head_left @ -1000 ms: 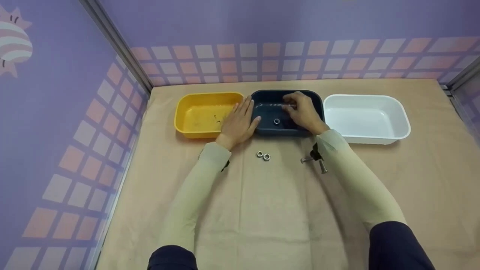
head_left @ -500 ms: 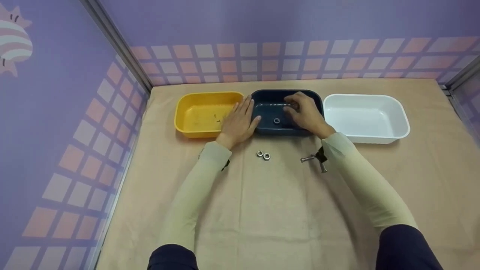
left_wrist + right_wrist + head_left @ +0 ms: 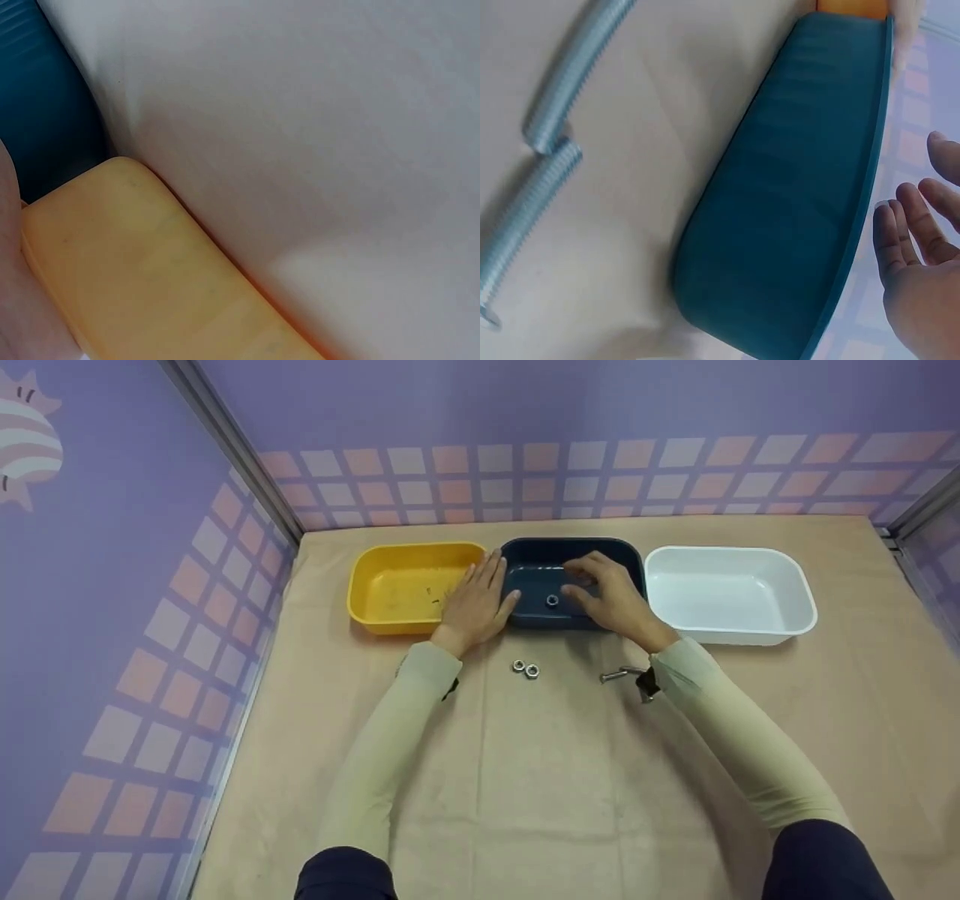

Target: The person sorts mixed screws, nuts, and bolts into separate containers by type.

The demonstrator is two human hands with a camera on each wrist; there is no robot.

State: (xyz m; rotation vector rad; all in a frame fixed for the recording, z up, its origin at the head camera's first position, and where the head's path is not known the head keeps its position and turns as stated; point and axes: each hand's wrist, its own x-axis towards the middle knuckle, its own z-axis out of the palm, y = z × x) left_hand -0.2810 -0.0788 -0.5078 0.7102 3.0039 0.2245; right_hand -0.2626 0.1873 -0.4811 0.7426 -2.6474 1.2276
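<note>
My left hand lies with straight fingers over the adjoining rims of the yellow tray and the dark blue tray. Above the right part of the blue tray is my right hand, its thumb and fingers apart and nothing visible between them. The right wrist view shows those fingers loosely bent beside the blue tray's wall. One nut sits on the blue tray's floor. Two more nuts lie side by side on the cloth in front.
Metal bolts lie on the cloth near my right wrist, which partly covers them. To the right stands a white tray. Small dark marks or bits show in the yellow tray. A patterned wall rises behind the trays.
The right thumb and fingers have spread apart, and that hand has shifted slightly toward me, its forearm swinging right. My left hand stays where it was.
</note>
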